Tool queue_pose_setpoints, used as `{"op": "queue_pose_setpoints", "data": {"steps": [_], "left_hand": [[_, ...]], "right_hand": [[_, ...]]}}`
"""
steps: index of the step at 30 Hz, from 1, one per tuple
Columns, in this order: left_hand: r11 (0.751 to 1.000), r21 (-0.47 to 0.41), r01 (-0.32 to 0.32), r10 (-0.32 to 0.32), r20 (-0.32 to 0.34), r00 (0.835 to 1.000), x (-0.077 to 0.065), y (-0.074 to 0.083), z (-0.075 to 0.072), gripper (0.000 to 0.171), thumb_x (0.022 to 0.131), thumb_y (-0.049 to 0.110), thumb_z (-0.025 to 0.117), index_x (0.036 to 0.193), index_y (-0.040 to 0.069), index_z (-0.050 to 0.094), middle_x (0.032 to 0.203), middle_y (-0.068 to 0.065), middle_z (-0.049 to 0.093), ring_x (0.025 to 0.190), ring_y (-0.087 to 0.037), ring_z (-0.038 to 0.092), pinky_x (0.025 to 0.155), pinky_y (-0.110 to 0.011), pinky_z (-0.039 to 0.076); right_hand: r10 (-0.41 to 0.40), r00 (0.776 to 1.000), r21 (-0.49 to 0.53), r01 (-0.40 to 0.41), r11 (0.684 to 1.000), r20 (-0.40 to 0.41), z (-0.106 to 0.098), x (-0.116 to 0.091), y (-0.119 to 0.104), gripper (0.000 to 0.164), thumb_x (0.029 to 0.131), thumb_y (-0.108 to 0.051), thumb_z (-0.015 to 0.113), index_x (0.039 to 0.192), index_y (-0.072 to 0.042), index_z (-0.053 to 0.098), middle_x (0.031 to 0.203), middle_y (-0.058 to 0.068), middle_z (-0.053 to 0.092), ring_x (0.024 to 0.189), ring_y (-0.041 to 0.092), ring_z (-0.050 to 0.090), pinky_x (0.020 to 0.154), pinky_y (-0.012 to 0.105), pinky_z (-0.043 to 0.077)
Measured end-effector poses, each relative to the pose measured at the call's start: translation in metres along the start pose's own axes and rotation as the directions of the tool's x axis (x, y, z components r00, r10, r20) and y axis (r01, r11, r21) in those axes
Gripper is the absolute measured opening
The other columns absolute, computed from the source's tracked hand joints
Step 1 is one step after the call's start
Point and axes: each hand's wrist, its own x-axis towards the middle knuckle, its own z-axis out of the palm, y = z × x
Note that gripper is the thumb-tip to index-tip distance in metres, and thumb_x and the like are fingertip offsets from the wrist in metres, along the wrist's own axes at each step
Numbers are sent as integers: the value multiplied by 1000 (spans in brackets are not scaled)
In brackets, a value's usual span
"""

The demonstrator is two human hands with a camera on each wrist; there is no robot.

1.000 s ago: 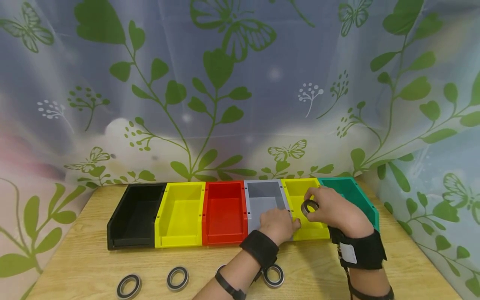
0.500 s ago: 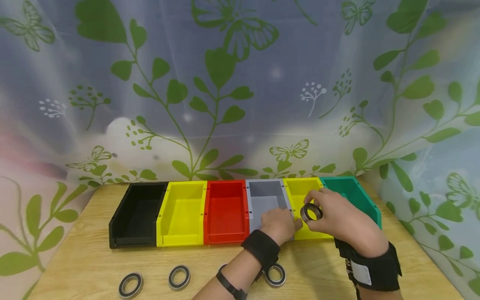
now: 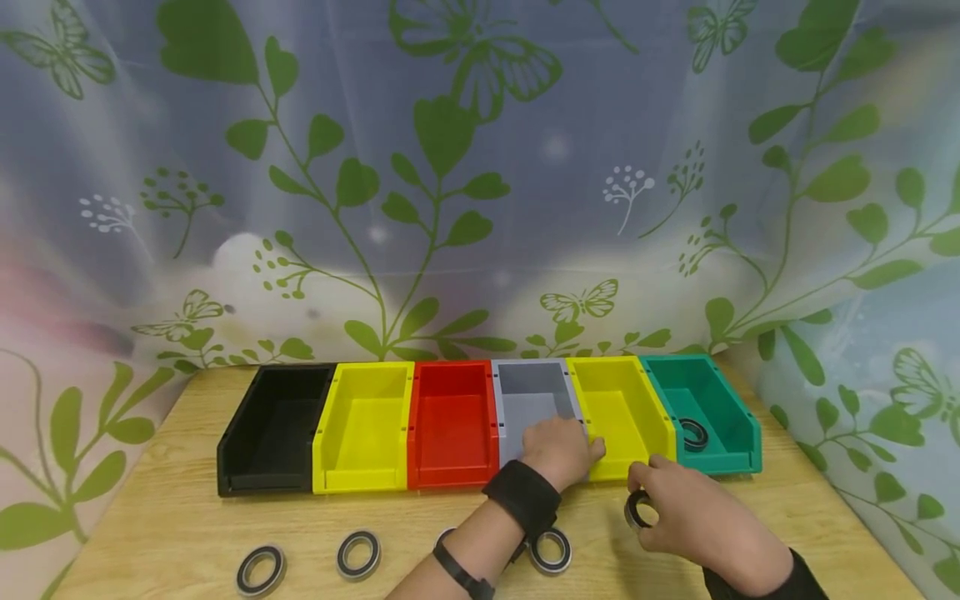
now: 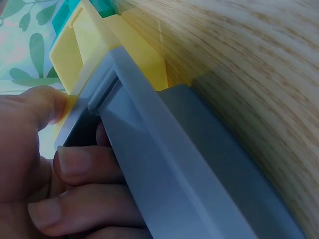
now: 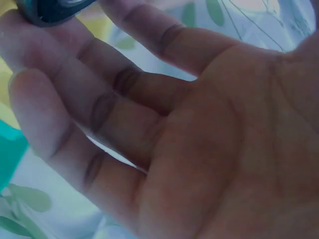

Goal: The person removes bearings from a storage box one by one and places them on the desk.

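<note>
My right hand (image 3: 690, 512) pinches a ball bearing (image 3: 632, 515) between thumb and fingers, over the table in front of the right yellow bin (image 3: 615, 417). In the right wrist view the bearing (image 5: 55, 12) shows only at the top edge, against the fingertips. My left hand (image 3: 558, 450) grips the wall of the grey bin (image 3: 528, 404). The left wrist view has its curled fingers (image 4: 94, 209) inside that bin and the thumb over on the yellow bin's side. A second bearing (image 3: 702, 443) leans inside the green bin (image 3: 720, 408).
The bins stand side by side: black (image 3: 277, 433), yellow (image 3: 367, 433), red (image 3: 452, 433), then grey, yellow and green. Bearings lie on the wooden table (image 3: 165, 500) at left (image 3: 244, 575), nearer the middle (image 3: 343, 557) and beside the left wrist (image 3: 565, 552). Another (image 3: 441, 537) is half hidden by the left forearm.
My right hand has moved from above the right yellow bin down and toward me, with the bearing in its fingers. The bearing in the green bin has come into view. My left hand stays put.
</note>
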Motion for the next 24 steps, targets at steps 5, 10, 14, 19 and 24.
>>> {"op": "queue_pose_setpoints", "data": {"steps": [5,10,14,19,24], "left_hand": [[1000,-2,4,-4,-2,1000,-2,-1,-1,59,102,54,54,61,13,58,56,-1,44,52,-20,49,52,-31,35],[1000,-20,1,-1,6,1000,-3,-1,-1,59,102,55,53,61,13,58,56,-1,43,52,-20,48,53,-30,34],[1000,-25,2,-1,11,1000,-2,-1,0,60,102,55,53,60,13,59,55,-1,44,51,-20,48,53,-30,34],[1000,-24,3,-2,16,1000,-2,-1,0,60,103,55,52,61,13,60,55,-1,44,52,-20,49,54,-30,35],[999,-35,6,-5,20,1000,-2,0,-3,58,103,54,53,63,13,61,58,-2,46,55,-20,51,57,-31,35]], "right_hand": [[26,999,6,-26,1000,19,17,-2,8,36,69,-10,89,94,-11,63,85,2,55,70,18,48,65,35,46],[65,995,29,-68,997,77,33,-1,6,40,70,-12,91,94,-12,59,83,2,54,73,20,48,68,39,45],[89,989,36,-94,995,119,43,2,3,41,68,-12,91,93,-11,59,82,4,52,73,23,48,69,42,45],[112,985,28,-117,993,132,49,5,2,42,68,-14,91,94,-9,60,83,6,53,73,24,48,71,45,47],[120,984,29,-125,992,132,52,7,0,43,67,-16,92,95,-9,61,83,6,53,72,23,49,69,44,46]]}}
